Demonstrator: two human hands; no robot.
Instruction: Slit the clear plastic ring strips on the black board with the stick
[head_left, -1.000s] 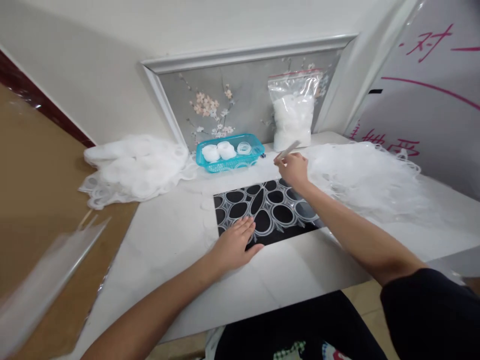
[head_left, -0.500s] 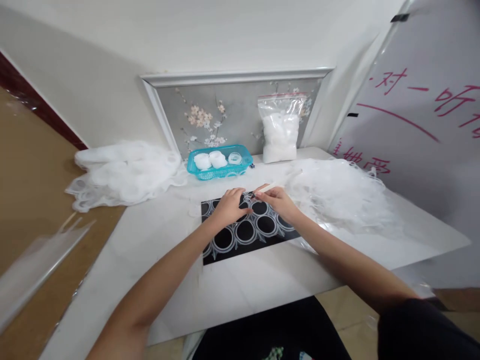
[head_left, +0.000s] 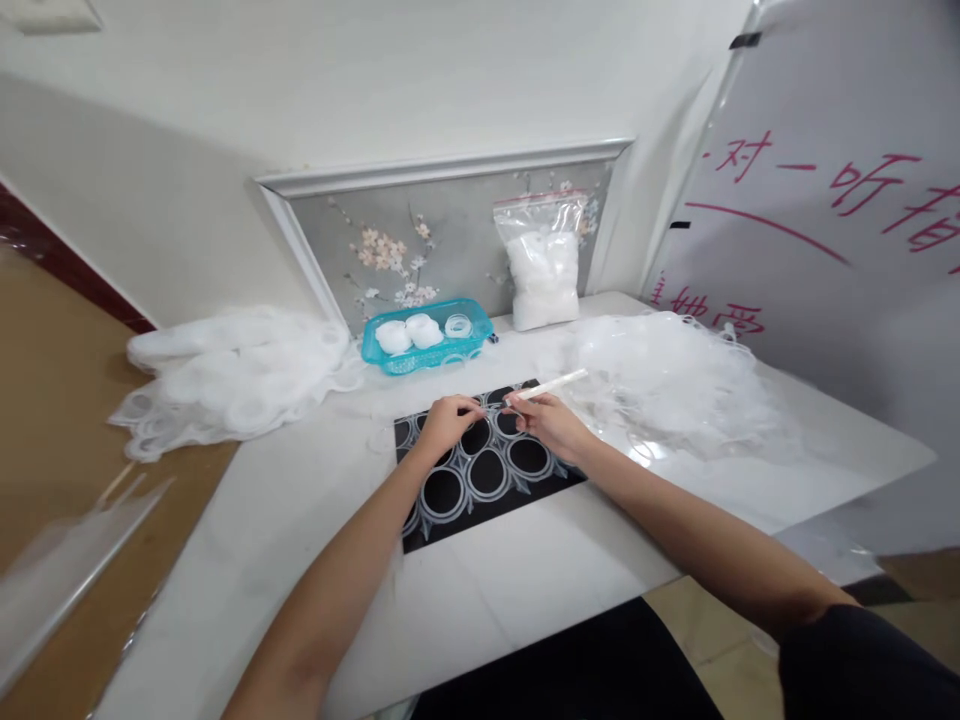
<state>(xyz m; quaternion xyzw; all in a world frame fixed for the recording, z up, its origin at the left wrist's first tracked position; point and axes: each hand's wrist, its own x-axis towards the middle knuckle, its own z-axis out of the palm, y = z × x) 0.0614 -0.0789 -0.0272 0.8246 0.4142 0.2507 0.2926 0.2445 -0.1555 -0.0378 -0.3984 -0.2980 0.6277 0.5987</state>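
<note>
Two hands close together over a patterned sheet

The translucent patterned sheet [head_left: 466, 482], crossed by ring outlines, lies on a black mat [head_left: 487, 472] on the white surface [head_left: 465, 610], directly beneath both hands. The left hand [head_left: 450, 425] is over its far part, fingers bent and drawn in toward the thumb; whether they pinch anything cannot be told. The right hand [head_left: 551, 422], just beside it, is closed on a slim white tool [head_left: 555, 383], its tip too small to make out.

Beyond the hands, a blue plastic tray [head_left: 405, 366] holds two white stacks [head_left: 424, 330] and a looser set of translucent rings [head_left: 458, 325] at its right end. Right of it, an upright zip bag [head_left: 536, 212] is largely filled with white pieces [head_left: 545, 275], their shape unclear through the plastic.
</note>
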